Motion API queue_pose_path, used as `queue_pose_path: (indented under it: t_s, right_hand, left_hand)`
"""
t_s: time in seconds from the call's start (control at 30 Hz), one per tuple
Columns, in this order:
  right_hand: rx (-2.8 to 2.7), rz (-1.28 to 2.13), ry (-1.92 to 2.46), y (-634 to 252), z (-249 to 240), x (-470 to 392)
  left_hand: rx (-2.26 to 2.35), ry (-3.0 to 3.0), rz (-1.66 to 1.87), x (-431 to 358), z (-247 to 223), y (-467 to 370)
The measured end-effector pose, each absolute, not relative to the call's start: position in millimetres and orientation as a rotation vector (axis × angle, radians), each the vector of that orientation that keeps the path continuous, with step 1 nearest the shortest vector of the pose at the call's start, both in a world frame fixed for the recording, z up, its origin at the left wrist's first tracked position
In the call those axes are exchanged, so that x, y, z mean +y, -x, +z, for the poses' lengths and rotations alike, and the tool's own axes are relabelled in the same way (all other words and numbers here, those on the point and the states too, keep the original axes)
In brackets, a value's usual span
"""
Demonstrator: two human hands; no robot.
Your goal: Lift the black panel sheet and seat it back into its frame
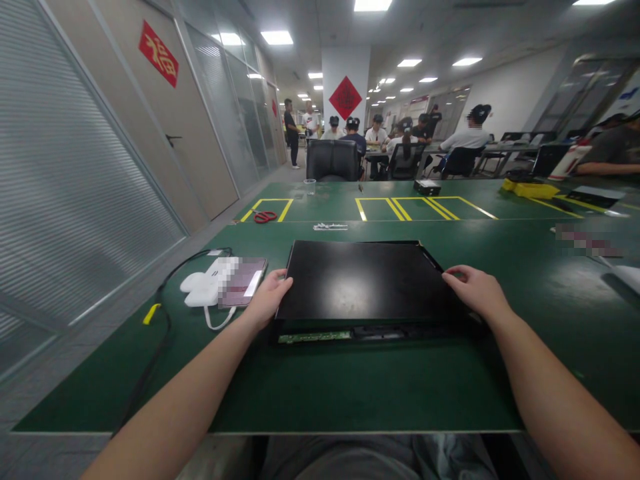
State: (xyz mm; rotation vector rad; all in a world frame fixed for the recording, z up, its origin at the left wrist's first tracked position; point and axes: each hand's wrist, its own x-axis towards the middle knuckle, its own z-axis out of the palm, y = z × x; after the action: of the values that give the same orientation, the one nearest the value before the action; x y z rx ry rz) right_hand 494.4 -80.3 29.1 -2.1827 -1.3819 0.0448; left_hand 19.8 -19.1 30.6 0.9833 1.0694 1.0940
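A flat, glossy black display panel [350, 283] lies over a black frame [425, 331], slightly askew to it. Along the near side, a strip of the frame is uncovered and a narrow green circuit board [315, 337] shows there. My left hand [273, 293] grips the panel's left edge, thumb on top and fingers at the side. At the right edge, my right hand [473, 287] pinches the panel between thumb and bent fingers. The undersides of the panel and some fingertips are hidden.
Left of the panel lie a phone [245, 280], a white device [203, 287] with a cable, and a black cord [167, 313]. Beyond are red scissors [265, 217], a plastic cup [310, 187], a small black box [427, 187] and a yellow tray [530, 189]. Several people sit farther back.
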Motion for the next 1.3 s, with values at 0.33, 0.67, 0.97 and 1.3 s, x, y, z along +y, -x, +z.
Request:
queue_pose_path:
  t_s: [0.33, 0.67, 0.97, 1.3]
  right_hand:
    - [-1.434, 0.034, 2.223, -492, 34, -82]
    - [-1.459, 0.044, 2.242, -496, 35, -79]
    - [-1.455, 0.017, 2.254, -498, 33, -78]
    - [-1.369, 0.066, 2.241, -494, 37, -78]
  left_hand:
    - [1.097, -1.028, 1.075, -22, 33, -21]
    - [1.121, -1.095, 1.044, -22, 33, -22]
    - [1.321, -1.491, 1.104, -12, 23, -8]
    - [1.669, -2.022, 0.785, -3, 16, 0]
